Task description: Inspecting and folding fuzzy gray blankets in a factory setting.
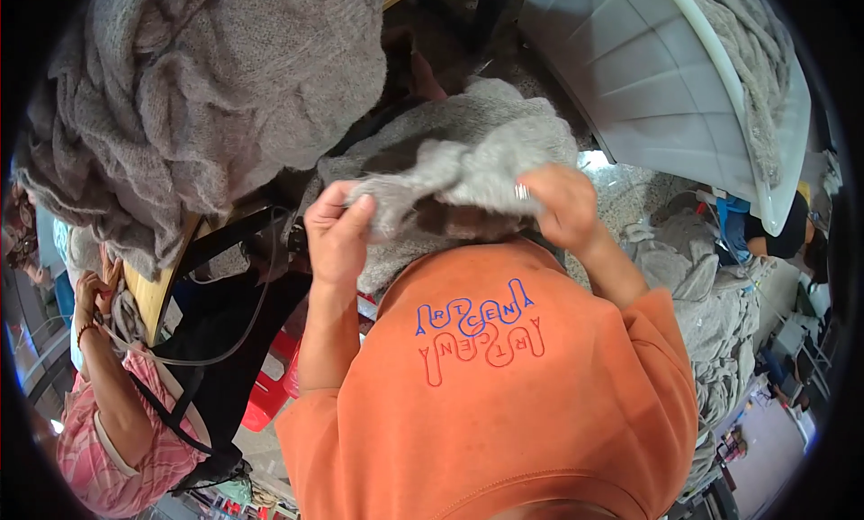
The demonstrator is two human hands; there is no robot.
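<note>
Both hands' fingers (pixel 346 205) pinch the grey knit garment (pixel 450 173) between them

Wooden table edge (pixel 160 286), upper left, heaped with grey knitted fabric (pixel 207 79). White plastic tub (pixel 648 79), upper right, more grey knit hanging over its rim. Speckled pale floor (pixel 630 191) between them, bright where daylight falls; red plastic stool (pixel 270 389) below the table, grey knit pile (pixel 720 322) at right.

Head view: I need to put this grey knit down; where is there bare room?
Little. A speckled floor patch lies between the white plastic tub and the grey floor heap. The wooden table is buried under grey knitwear.
</note>
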